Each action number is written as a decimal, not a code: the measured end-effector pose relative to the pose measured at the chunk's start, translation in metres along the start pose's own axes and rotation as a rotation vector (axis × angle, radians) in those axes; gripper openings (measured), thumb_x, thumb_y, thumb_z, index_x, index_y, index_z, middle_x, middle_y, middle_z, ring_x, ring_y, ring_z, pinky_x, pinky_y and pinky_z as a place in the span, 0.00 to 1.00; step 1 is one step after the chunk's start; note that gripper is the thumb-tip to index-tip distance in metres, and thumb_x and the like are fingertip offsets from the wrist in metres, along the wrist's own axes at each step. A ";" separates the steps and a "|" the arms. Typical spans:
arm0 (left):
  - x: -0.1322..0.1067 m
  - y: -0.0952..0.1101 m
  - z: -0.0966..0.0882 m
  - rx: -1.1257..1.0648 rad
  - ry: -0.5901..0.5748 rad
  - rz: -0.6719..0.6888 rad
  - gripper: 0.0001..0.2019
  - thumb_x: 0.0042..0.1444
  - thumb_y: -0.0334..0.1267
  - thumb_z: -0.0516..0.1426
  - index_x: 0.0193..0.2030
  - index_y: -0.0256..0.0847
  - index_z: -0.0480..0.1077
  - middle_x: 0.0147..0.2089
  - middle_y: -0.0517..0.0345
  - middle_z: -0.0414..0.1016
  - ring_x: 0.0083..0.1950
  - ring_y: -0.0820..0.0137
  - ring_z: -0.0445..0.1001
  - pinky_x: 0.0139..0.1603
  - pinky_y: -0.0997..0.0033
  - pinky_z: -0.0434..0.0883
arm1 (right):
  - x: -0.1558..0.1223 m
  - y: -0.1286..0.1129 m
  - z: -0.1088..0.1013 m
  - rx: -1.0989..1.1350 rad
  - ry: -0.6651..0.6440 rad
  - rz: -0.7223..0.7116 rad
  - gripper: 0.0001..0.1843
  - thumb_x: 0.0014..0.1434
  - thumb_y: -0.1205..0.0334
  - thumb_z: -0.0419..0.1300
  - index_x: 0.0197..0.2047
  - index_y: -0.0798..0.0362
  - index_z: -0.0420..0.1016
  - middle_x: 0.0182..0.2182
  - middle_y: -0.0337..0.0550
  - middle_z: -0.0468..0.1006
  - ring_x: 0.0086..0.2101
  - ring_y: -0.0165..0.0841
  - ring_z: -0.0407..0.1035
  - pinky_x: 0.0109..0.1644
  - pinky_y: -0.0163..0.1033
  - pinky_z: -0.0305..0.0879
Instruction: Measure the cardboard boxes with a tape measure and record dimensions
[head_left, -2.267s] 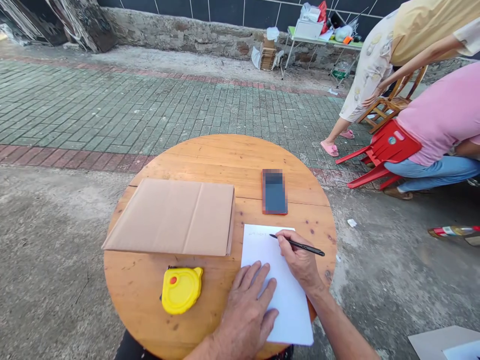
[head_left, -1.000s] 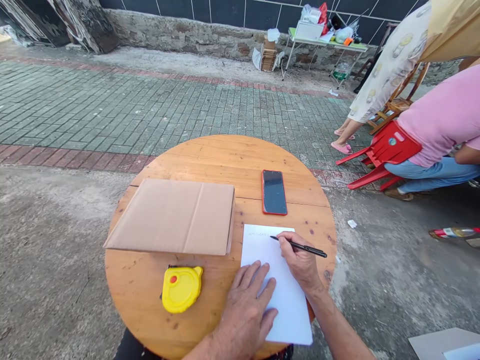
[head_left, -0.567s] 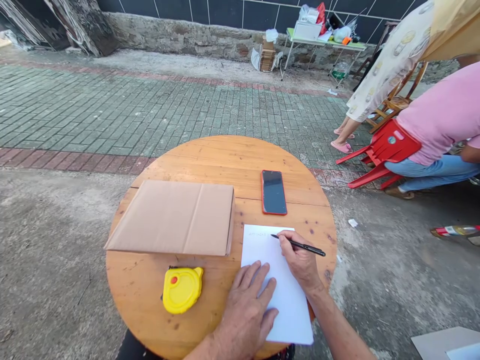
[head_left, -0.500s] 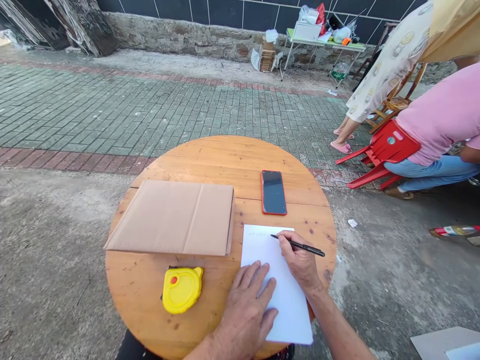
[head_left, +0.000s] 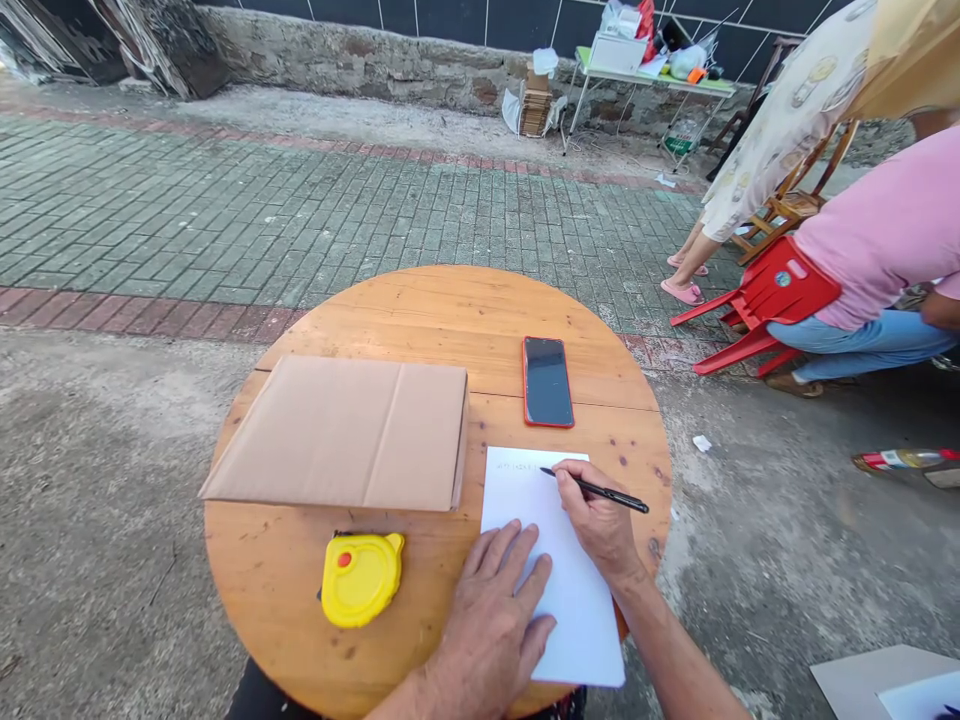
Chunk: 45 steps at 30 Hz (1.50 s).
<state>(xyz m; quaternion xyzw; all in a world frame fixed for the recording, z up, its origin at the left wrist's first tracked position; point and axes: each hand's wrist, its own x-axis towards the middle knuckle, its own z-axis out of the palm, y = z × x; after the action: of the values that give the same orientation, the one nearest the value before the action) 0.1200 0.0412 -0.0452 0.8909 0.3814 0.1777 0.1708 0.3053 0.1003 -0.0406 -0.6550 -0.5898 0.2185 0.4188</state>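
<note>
A black pen [head_left: 604, 490] is gripped in my right hand [head_left: 600, 530], its tip at the end of a faint line of writing near the top of a white sheet of paper [head_left: 574, 610]. My left hand [head_left: 499, 620] lies flat with fingers spread across the left part of the sheet. Left of that hand sits a yellow tape measure [head_left: 362, 580] with a red button. Behind it rests a closed brown cardboard box [head_left: 337, 430]. A phone [head_left: 547, 382] in a red case lies face up beyond the paper.
The round wooden table [head_left: 450, 300] stands on pavement. At right, a person in a pink top [head_left: 885, 220] sits on a red plastic chair [head_left: 787, 290], near another standing person. A cluttered folding table [head_left: 660, 78] is by the wall. A bottle [head_left: 907, 459] lies on the ground.
The view has shifted very slightly. Both hands, the pen and the paper keep almost the same positions on the table.
</note>
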 end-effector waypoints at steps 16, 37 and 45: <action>0.000 0.000 0.003 -0.020 0.010 -0.007 0.21 0.61 0.47 0.57 0.58 0.42 0.69 0.66 0.50 0.66 0.66 0.53 0.62 0.62 0.48 0.66 | -0.001 0.001 0.000 -0.001 -0.010 -0.005 0.10 0.62 0.59 0.55 0.34 0.53 0.76 0.18 0.34 0.69 0.18 0.28 0.63 0.22 0.33 0.61; 0.000 0.000 0.000 -0.024 -0.009 -0.011 0.21 0.62 0.47 0.57 0.59 0.42 0.69 0.66 0.51 0.66 0.67 0.53 0.62 0.62 0.49 0.65 | -0.004 0.003 -0.001 0.025 0.023 0.078 0.12 0.62 0.57 0.55 0.33 0.52 0.75 0.17 0.34 0.67 0.18 0.28 0.62 0.22 0.33 0.59; 0.000 0.000 0.000 -0.020 -0.020 -0.011 0.21 0.61 0.46 0.57 0.59 0.43 0.69 0.66 0.51 0.66 0.66 0.53 0.62 0.62 0.49 0.65 | -0.003 0.004 -0.001 0.055 0.035 0.116 0.12 0.62 0.56 0.55 0.33 0.52 0.75 0.18 0.34 0.67 0.19 0.29 0.62 0.23 0.33 0.60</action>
<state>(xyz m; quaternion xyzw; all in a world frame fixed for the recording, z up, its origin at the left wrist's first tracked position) 0.1193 0.0413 -0.0451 0.8889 0.3827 0.1715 0.1845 0.3074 0.0977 -0.0438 -0.6799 -0.5373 0.2471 0.4335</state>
